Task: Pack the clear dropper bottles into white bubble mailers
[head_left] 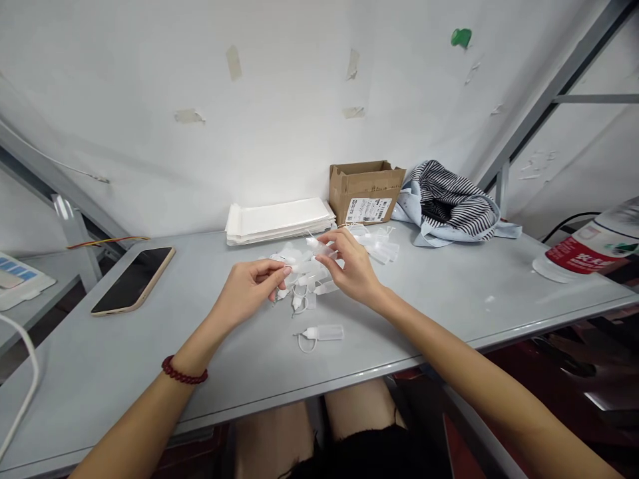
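Note:
My right hand point(347, 261) pinches a small clear squeeze bottle point(316, 246) with a thin needle-like tip, over a pile of the same bottles. My left hand point(255, 283) is just left of it, thumb and forefinger pressed together at the pile's edge; whatever is between them is too small to make out. Below both hands lie the heaped squeeze bottles point(310, 276), with white collars and looped cap straps. One separate squeeze bottle point(329, 332) lies on its side nearer the table's front edge. Behind my right hand is another group of bottles point(383, 247).
On the grey table point(239, 379) are a phone point(132, 281) at left and a stack of white trays point(279, 219) at the back. Beside the trays stand an open cardboard box point(367, 189) and striped cloth point(452, 203). A large water bottle point(589, 243) stands at right.

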### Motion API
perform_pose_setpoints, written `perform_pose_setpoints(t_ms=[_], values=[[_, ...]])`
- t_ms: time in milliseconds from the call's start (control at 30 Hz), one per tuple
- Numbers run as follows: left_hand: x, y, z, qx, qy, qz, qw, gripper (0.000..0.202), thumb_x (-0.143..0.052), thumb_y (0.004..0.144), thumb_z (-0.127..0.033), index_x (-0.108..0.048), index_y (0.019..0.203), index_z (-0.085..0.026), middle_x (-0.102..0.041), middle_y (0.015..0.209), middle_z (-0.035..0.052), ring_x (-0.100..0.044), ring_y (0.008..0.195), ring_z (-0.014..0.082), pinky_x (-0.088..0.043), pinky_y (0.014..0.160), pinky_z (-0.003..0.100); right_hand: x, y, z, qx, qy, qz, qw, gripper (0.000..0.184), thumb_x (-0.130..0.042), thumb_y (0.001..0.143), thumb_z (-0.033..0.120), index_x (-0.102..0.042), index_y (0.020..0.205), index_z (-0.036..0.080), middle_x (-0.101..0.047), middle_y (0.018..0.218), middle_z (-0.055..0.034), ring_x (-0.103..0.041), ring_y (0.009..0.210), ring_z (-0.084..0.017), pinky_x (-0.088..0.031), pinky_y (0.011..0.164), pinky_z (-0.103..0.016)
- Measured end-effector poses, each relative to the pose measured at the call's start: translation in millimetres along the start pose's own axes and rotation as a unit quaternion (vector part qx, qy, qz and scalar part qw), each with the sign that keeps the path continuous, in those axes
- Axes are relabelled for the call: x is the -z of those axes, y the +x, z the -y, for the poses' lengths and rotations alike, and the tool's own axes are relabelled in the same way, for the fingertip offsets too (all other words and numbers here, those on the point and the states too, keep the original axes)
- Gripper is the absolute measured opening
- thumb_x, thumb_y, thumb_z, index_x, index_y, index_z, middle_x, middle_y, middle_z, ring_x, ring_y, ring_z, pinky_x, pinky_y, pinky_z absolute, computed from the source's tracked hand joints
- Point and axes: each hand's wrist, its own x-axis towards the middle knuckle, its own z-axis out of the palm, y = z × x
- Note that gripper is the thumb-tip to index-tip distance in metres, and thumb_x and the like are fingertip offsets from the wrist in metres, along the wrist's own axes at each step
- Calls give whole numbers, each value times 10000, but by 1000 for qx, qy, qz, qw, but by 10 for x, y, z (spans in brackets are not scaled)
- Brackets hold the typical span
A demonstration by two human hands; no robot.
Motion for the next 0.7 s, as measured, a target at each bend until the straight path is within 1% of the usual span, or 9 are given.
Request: perform_pose_setpoints(t_ms=[100,200,300,400,567,700], values=[[-9,2,21,-26,6,-13,1000,273,-590,823,-405,-695,822,-153,-616,625,-4,-501,477,88,-450,500,211,6,-3,-9,6,-6,14,1000,153,-533,873,156,-533,1021,197,-584,992,-83,-575,866,-178,-515,655,-296],[-21,5,44,-51,27,-34,998,267,-578,833,-388,-700,864,-152,-622,636,-1,-505,483,92,-453,504,216,8,-11,-14,10,-11,44,999,166,-522,880,158,-540,1038,208,-596,1002,-78,-587,868,-178,-510,672,-302],[-27,6,58,-70,43,-37,996,266,-568,842,-375,-705,892,-152,-631,649,3,-508,487,95,-460,516,222,-5,-26,-12,24,-10,76,997,183,-513,884,154,-544,1053,217,-626,982,-66,-600,864,-181,-505,707,-316],[-27,9,69,-81,43,-39,995,270,-557,851,-370,-708,900,-152,-632,647,4,-511,486,98,-466,519,225,-19,-43,-5,33,-4,95,995,202,-498,891,151,-548,1076,214,-648,969,-64,-614,853,-182,-504,715,-319],[-25,17,94,-93,56,-48,993,265,-553,861,-357,-715,917,-155,-634,648,1,-514,492,95,-466,521,215,-20,-55,10,44,3,109,993,206,-490,894,141,-546,1082,205,-655,980,-69,-620,831,-172,-507,697,-301],[-23,22,99,-93,61,-54,992,269,-551,862,-360,-718,918,-156,-635,648,-1,-510,489,92,-464,511,209,-14,-47,12,49,3,104,993,206,-484,897,138,-545,1084,199,-651,981,-73,-620,849,-176,-511,714,-308]])
